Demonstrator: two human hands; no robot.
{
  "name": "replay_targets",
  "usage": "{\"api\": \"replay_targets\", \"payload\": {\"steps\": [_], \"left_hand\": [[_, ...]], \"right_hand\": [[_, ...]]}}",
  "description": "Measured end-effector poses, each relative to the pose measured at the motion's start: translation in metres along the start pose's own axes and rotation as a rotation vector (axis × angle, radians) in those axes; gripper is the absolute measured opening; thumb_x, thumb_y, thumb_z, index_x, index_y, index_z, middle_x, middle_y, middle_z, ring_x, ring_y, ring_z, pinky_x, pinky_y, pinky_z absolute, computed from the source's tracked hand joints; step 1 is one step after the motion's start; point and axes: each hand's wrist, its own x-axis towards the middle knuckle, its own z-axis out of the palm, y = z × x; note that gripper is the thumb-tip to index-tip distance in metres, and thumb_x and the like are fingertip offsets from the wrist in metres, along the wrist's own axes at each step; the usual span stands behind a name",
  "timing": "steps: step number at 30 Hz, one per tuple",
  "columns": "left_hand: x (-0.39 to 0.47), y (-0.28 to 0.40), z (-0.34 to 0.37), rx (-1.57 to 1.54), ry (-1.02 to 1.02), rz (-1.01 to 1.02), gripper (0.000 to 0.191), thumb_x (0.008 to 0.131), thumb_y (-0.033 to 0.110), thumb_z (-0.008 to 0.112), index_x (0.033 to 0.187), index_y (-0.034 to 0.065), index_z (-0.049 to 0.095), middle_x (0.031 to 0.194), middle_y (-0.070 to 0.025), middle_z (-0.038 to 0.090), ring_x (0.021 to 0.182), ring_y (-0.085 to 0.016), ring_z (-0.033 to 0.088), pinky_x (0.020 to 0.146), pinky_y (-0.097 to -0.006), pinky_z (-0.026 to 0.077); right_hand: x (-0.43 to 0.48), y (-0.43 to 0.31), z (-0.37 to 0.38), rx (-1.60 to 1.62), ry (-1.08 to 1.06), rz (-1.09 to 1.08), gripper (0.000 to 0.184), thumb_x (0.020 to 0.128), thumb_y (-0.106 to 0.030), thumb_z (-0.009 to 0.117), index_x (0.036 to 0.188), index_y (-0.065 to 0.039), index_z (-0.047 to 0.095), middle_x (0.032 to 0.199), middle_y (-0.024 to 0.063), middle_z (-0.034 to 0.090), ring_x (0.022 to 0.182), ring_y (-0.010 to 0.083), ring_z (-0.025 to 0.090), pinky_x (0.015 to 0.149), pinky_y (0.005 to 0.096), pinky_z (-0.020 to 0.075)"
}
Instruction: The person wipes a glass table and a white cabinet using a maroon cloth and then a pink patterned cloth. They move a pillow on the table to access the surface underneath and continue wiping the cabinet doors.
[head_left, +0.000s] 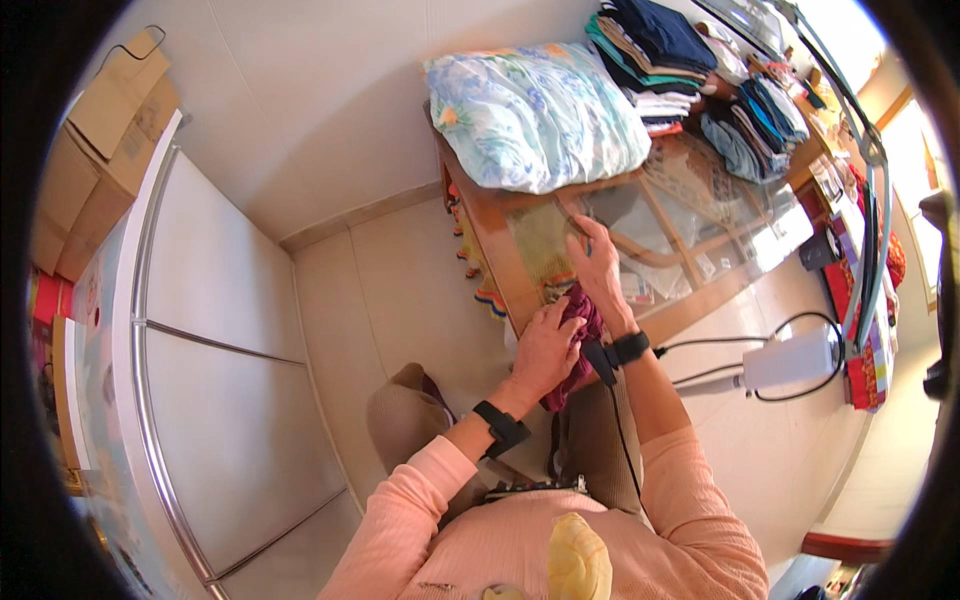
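Bunched maroon cloth (558, 394) hangs over the near edge of a glass-topped wooden table (517, 289) and reaches down by my knees. My left hand (546, 346) holds the cloth against the table edge, its fingers curled over it. Just beyond it, my right hand (598, 262) is over the glass with thumb and fingers apart and nothing visible in them. The right hand's heel is beside the cloth's upper end. Each wrist wears a black strap, and a cable runs down from the right one.
A floral pillow or folded quilt (536, 120) lies at the table's far end, beside stacks of folded clothes (652, 45). A white box with black cables (787, 360) stands to the right. White cabinets (225, 420) and a cardboard box (112, 150) are on the left.
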Motion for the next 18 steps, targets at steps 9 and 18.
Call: {"api": "replay_targets", "payload": {"steps": [9, 18], "left_hand": [[-0.038, -0.005, -0.011, -0.09, 0.077, 0.04, 0.038, 0.085, 0.014, 0.07, 0.122, 0.0114, 0.064, 0.14, -0.022, 0.048, 0.124, -0.044, 0.05, 0.105, -0.0473, 0.043], [0.063, -0.041, -0.025, 0.178, 0.02, 0.169, 0.039, 0.09, 0.024, 0.069, 0.125, 0.0097, 0.063, 0.134, -0.0184, 0.053, 0.124, -0.038, 0.051, 0.104, -0.0478, 0.041]], "right_hand": [[-0.111, 0.054, -0.076, -0.499, 0.205, 0.068, 0.033, 0.089, -0.017, 0.067, 0.118, -0.003, 0.062, 0.132, 0.0186, 0.056, 0.126, 0.0397, 0.05, 0.107, 0.0486, 0.0383], [-0.113, 0.037, -0.053, -0.547, 0.355, 0.142, 0.036, 0.086, -0.017, 0.068, 0.117, -0.003, 0.061, 0.134, 0.0177, 0.054, 0.132, 0.0375, 0.045, 0.112, 0.0482, 0.0323]]}}
